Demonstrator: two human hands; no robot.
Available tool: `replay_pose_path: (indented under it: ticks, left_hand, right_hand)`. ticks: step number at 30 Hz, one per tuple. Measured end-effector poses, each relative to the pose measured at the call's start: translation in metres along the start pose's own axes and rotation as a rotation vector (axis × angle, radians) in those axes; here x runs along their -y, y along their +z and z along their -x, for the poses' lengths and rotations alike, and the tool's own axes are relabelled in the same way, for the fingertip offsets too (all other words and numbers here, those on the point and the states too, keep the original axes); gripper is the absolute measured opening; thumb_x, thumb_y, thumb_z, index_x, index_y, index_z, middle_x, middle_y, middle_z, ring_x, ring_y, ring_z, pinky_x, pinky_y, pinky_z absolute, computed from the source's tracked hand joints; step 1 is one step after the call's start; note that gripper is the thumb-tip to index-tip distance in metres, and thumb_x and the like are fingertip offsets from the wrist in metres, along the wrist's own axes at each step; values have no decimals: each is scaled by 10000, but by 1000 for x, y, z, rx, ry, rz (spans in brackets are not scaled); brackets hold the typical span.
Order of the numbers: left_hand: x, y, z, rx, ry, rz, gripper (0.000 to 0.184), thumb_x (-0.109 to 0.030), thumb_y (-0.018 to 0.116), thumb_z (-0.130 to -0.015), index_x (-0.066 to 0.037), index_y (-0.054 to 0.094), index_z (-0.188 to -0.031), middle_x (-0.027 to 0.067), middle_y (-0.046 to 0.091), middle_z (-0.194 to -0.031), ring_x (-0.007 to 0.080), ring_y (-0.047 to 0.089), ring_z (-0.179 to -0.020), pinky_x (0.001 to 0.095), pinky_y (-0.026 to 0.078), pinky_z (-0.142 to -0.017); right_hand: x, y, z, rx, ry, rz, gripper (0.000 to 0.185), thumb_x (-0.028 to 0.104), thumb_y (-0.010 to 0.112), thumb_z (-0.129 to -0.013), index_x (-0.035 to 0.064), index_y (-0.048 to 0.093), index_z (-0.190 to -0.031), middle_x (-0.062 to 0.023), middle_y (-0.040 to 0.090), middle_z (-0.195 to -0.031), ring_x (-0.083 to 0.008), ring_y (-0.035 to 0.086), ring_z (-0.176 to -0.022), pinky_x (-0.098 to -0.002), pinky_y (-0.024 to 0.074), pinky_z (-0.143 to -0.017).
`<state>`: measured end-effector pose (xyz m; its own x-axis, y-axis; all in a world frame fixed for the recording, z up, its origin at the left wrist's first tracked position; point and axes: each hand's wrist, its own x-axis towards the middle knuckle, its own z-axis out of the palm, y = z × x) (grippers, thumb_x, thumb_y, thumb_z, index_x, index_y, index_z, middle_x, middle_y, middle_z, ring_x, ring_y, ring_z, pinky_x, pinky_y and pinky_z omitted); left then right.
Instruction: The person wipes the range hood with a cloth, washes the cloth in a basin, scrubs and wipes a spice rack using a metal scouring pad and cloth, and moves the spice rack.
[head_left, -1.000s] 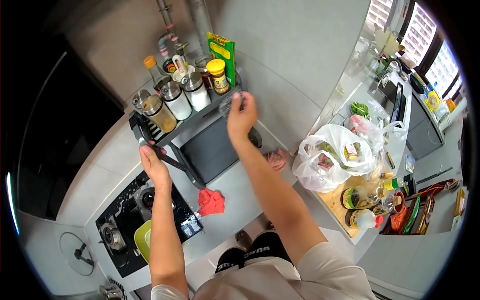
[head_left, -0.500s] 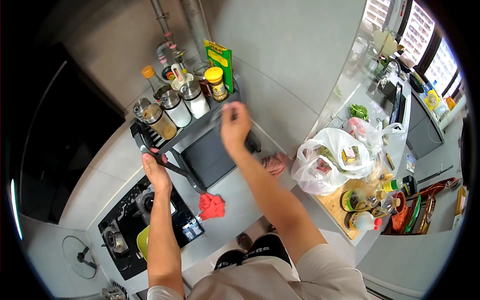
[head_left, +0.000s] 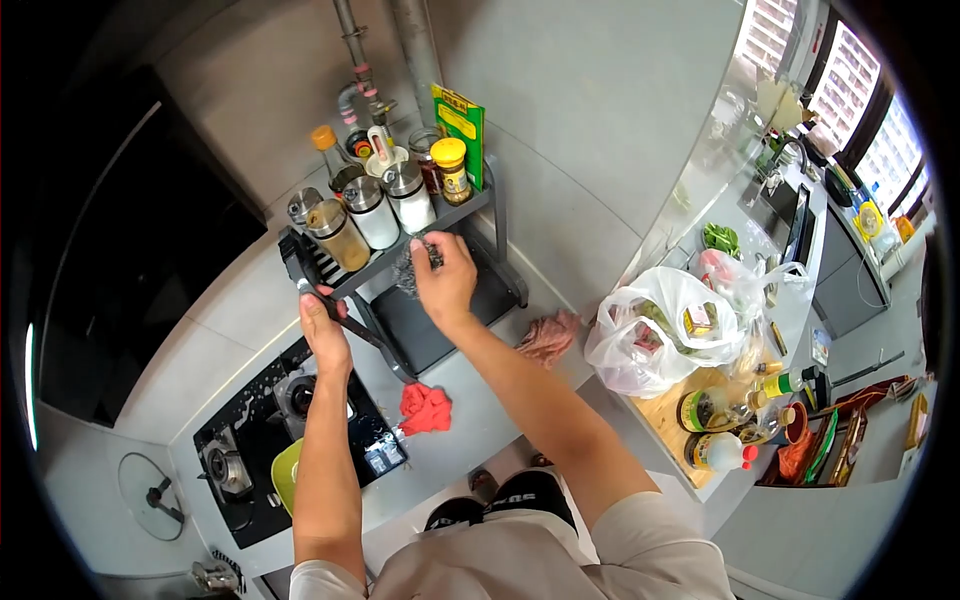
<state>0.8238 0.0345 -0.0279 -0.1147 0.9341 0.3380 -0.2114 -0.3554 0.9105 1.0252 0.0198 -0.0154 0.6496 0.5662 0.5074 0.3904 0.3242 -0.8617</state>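
Note:
My left hand (head_left: 325,325) is closed round the left side of the black spice rack (head_left: 375,270), near its upper corner. In my right hand (head_left: 447,275) is a grey mesh scourer (head_left: 408,268), touching or very near the front edge of the rack's upper shelf. Jars with metal lids (head_left: 370,213), a yellow-capped jar (head_left: 452,170), an orange-capped bottle (head_left: 335,155) and a green packet (head_left: 459,128) stand on that shelf. Below it is a dark lower tray (head_left: 430,325), partly hidden by my right hand and forearm.
A red cloth (head_left: 425,408) lies beside the gas stove (head_left: 240,455), and a pink cloth (head_left: 548,338) right of the rack. Farther right, plastic bags (head_left: 650,330) and bottles (head_left: 715,450) stand on a wooden board (head_left: 665,415). A pot lid (head_left: 152,495) is at the lower left.
My right hand has moved left and down along the shelf's front edge with the scourer. My left hand keeps its hold on the rack, and the view has shifted slightly.

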Motion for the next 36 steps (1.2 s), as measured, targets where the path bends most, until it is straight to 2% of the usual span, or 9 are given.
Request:
replay_pose_path:
  ticks: [2,4,10,14,18,23,26,32,36]
  left_hand:
    - [-2,0,0,18,-4,-12,489,-532,426,-1131,-66,576,-1119,23,523,-817,140,504,-751,286,407,-728]
    - [-4,2,1,13,-15,-6,505,-546,422,-1128,-66,576,-1114,22,520,-809,142,504,-751,285,405,-725]
    - [-7,1,3,31,-23,-24,432,-474,419,-1149,-74,580,-1117,11,521,-872,145,499,-763,295,414,-743]
    - [-6,1,2,44,-10,-40,437,-474,408,-1151,-73,578,-1118,11,517,-851,142,504,-766,292,409,-740]
    - [-6,-1,2,52,-17,-47,439,-474,401,-1152,-72,575,-1123,14,522,-838,140,507,-775,291,408,-745]
    - [-8,-1,3,49,-6,-86,466,-487,409,-1148,-61,600,-1124,11,567,-826,114,509,-769,267,407,-724]
    - [-19,-3,5,40,-68,-138,454,-463,413,-1153,-63,625,-1124,7,583,-859,116,532,-811,267,431,-765]
    - [-37,-21,-1,141,0,-485,441,-403,427,-1162,-53,694,-1155,8,592,-1118,146,504,-1076,303,376,-1043]
    - [-45,-22,-5,153,7,-491,424,-364,446,-1151,-58,738,-1120,104,603,-1058,257,525,-1055,373,405,-1020]
  right_hand:
    - [-22,-8,-29,-156,-87,18,216,260,767,-949,66,695,-1009,-111,688,-943,-323,660,-854,-434,528,-790]
    - [-36,-15,-57,-280,212,-23,206,235,735,-975,37,681,-998,-130,682,-927,-314,658,-857,-428,522,-782]
    - [-10,-2,-15,-85,-95,6,182,233,752,-961,67,680,-986,-122,684,-923,-336,678,-871,-429,535,-776]
    - [-31,-6,-42,-264,144,-2,204,222,755,-963,41,672,-1007,-126,695,-939,-353,664,-863,-440,533,-798]
    - [5,6,24,106,-74,-53,196,195,763,-947,37,672,-1020,-132,692,-945,-366,677,-883,-439,542,-789]
    - [-7,6,-13,-175,113,-48,126,151,730,-973,41,668,-982,-131,691,-907,-300,659,-799,-412,537,-743]
    - [19,31,48,82,-81,-34,172,214,773,-936,73,679,-967,-117,684,-900,-313,678,-830,-409,544,-759]
    - [16,32,34,-120,86,38,211,253,786,-937,72,686,-976,-93,683,-888,-296,653,-788,-416,535,-730]
    - [39,47,76,122,-168,24,209,248,775,-955,67,675,-982,-87,668,-865,-264,641,-752,-410,531,-704]
